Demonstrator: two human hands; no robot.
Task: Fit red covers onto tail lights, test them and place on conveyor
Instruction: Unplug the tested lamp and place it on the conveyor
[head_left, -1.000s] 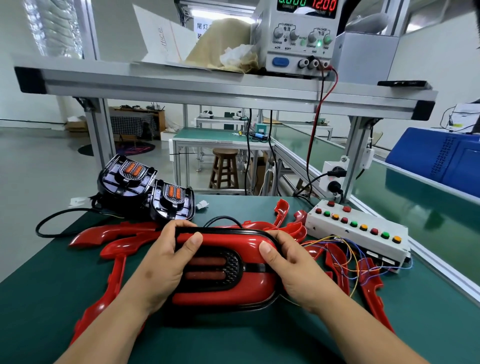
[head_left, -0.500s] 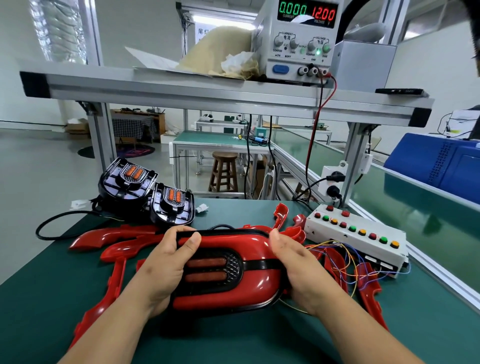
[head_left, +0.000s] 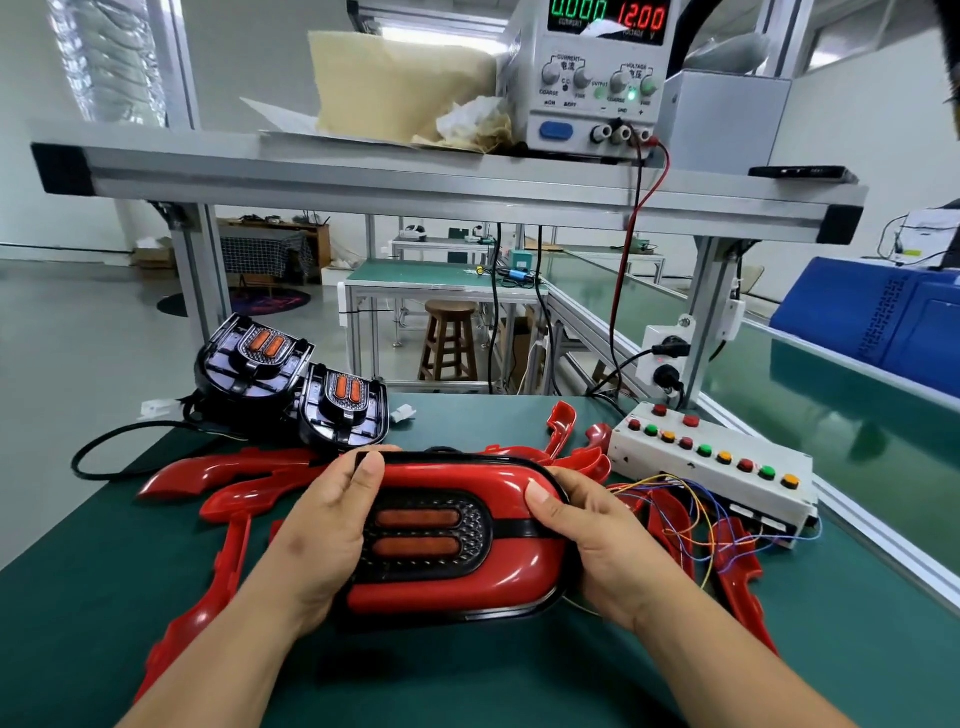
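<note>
Tail light, long axis crosswise, is gripped at either end by left hand and right hand; button box is noted to its right, nearer the right hand.

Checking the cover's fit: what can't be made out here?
Head view:
- Ends of the tail light: covered by the left hand and right hand, so the red cover's seating there is unseen.
- Its back and connector: hidden by its own body.
- Labels on the button box: too small.
- Top of the power supply: cut off by the upper edge.
</note>
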